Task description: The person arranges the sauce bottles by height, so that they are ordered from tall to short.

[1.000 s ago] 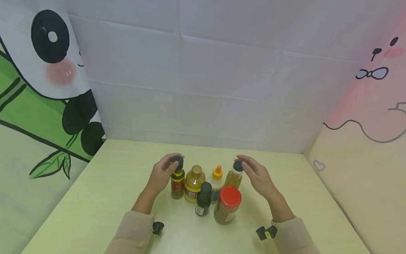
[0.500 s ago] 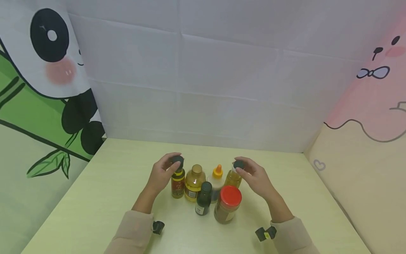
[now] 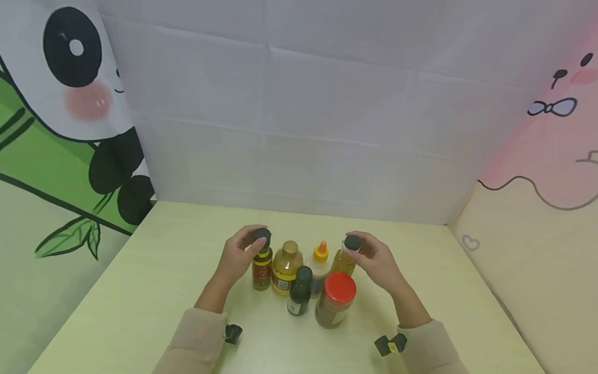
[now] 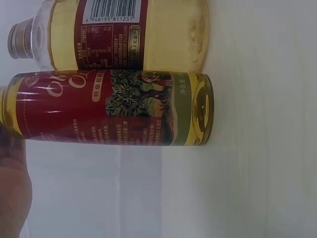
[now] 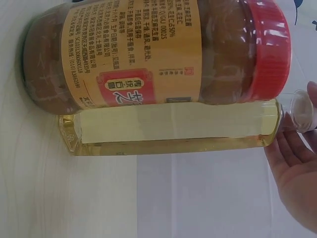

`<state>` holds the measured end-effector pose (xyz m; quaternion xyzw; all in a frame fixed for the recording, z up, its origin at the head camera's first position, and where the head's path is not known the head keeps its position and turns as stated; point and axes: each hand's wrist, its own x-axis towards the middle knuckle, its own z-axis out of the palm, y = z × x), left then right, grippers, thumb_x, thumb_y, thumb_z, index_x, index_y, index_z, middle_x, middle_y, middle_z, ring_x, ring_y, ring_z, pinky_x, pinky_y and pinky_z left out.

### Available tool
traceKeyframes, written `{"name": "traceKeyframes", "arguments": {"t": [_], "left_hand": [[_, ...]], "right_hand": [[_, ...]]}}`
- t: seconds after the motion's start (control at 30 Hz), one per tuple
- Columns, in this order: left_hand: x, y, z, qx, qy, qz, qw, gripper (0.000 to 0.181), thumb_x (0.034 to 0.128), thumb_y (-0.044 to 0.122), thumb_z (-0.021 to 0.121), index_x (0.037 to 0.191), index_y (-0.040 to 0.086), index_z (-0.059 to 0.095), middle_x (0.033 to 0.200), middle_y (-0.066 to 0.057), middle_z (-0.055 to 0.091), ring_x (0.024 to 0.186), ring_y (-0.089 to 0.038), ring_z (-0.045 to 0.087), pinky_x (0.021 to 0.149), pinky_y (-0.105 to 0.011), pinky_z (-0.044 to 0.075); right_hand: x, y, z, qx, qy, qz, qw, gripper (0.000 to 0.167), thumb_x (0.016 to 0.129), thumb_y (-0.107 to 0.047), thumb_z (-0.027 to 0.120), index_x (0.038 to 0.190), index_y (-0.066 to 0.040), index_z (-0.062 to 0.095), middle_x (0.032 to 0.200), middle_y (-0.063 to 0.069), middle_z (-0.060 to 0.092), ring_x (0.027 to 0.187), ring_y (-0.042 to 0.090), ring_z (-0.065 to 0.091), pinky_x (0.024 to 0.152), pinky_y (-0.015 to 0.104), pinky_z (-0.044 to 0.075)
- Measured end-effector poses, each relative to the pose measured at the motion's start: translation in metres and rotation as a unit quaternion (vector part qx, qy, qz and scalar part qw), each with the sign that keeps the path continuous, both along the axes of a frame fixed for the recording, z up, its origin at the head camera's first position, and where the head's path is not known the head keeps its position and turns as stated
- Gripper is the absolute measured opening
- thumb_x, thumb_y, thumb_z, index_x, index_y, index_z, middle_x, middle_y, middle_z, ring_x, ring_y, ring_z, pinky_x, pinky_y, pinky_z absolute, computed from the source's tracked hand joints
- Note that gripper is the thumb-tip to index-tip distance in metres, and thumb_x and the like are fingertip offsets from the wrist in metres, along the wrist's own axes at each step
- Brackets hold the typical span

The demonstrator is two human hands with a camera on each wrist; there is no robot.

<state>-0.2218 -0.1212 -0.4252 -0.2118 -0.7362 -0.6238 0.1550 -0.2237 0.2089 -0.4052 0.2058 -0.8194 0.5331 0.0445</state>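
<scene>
In the head view my left hand (image 3: 237,255) grips the dark cap of an olive oil bottle (image 3: 262,272) at the left end of a cluster. Its red label with a tree picture (image 4: 133,106) faces the left wrist camera. My right hand (image 3: 380,262) holds a clear bottle of yellow oil (image 3: 343,264) by its dark green cap, thumb on the near side. Both bottles stand upright. In the right wrist view, a jar of brown sesame paste (image 5: 133,54) with a red lid partly hides the right-hand oil bottle (image 5: 173,124).
Between the hands stand a round-shouldered bottle of yellow liquid (image 3: 282,267), a small dark bottle (image 3: 300,296) and a squeeze bottle with an orange-yellow nozzle (image 3: 320,254). They crowd together on the pale table (image 3: 140,291). A white backdrop (image 3: 327,130) rises behind.
My right thumb and fingers have come inward onto the green-capped oil bottle's top. The left hand keeps its hold on the olive oil bottle, and the bottles have stayed in place.
</scene>
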Motion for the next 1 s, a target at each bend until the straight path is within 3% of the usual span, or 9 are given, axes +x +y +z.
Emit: {"name": "traceKeyframes", "arguments": {"t": [0.1,0.2,0.3,0.43,0.57,0.87,1.0], "left_hand": [[0.001,0.0,0.002,0.007,0.005,-0.003,1.0,0.028,0.0926,-0.005,0.057,0.119,-0.012,0.056,0.11,-0.026,0.062,0.098,-0.01,0.06,0.09,-0.031,0.048],[0.001,0.0,0.004,0.013,0.012,-0.003,0.9998,0.027,0.0918,-0.006,0.056,0.118,-0.013,0.056,0.108,-0.026,0.062,0.096,-0.005,0.059,0.087,-0.022,0.047],[0.0,0.0,0.003,0.011,0.019,0.001,0.9998,0.027,0.091,-0.006,0.056,0.117,-0.013,0.056,0.108,-0.026,0.062,0.096,-0.004,0.059,0.087,-0.022,0.048],[-0.011,0.001,-0.013,0.017,0.015,0.004,0.9997,0.028,0.0911,-0.006,0.057,0.118,-0.011,0.056,0.11,-0.025,0.062,0.097,-0.007,0.06,0.089,-0.028,0.048],[-0.02,0.001,-0.026,0.031,0.015,0.009,0.9994,0.028,0.0911,-0.005,0.059,0.119,-0.008,0.058,0.11,-0.022,0.063,0.098,-0.011,0.061,0.089,-0.025,0.047],[-0.021,0.003,-0.029,0.042,0.049,0.012,0.9978,0.027,0.0912,-0.001,0.06,0.118,-0.005,0.06,0.108,-0.02,0.064,0.097,-0.017,0.063,0.087,-0.027,0.049],[-0.016,0.004,-0.021,0.037,0.048,0.018,0.998,0.028,0.0896,-0.007,0.058,0.117,-0.01,0.058,0.108,-0.025,0.063,0.095,-0.013,0.062,0.085,-0.021,0.049]], "right_hand": [[-0.001,0.0,0.002,-0.005,-0.009,0.002,0.9999,0.038,0.09,-0.008,0.07,0.126,-0.002,0.058,0.115,0.016,0.065,0.108,0.035,0.061,0.09,0.045,0.051],[-0.002,-0.001,0.003,-0.007,-0.022,0.002,0.9997,0.039,0.09,-0.011,0.071,0.126,-0.003,0.059,0.115,0.016,0.064,0.108,0.035,0.061,0.09,0.041,0.052],[-0.002,-0.001,0.004,-0.006,-0.03,-0.003,0.9995,0.039,0.09,-0.011,0.071,0.126,-0.003,0.059,0.116,0.016,0.065,0.11,0.034,0.061,0.091,0.042,0.051],[-0.001,-0.001,0.007,-0.008,-0.029,-0.006,0.9995,0.038,0.09,-0.01,0.07,0.126,-0.002,0.059,0.116,0.017,0.065,0.108,0.035,0.062,0.09,0.044,0.051],[-0.001,-0.002,0.011,-0.006,-0.03,-0.001,0.9995,0.039,0.091,-0.01,0.07,0.127,-0.001,0.059,0.116,0.018,0.065,0.108,0.035,0.062,0.09,0.043,0.051],[-0.008,-0.002,0.021,0.003,-0.02,-0.007,0.9998,0.038,0.091,-0.011,0.07,0.126,0.0,0.059,0.112,0.016,0.066,0.105,0.033,0.063,0.088,0.041,0.052],[-0.012,-0.003,0.024,0.006,-0.02,-0.005,0.9998,0.039,0.091,-0.011,0.07,0.126,0.002,0.059,0.113,0.017,0.066,0.106,0.033,0.063,0.089,0.043,0.051]]}}
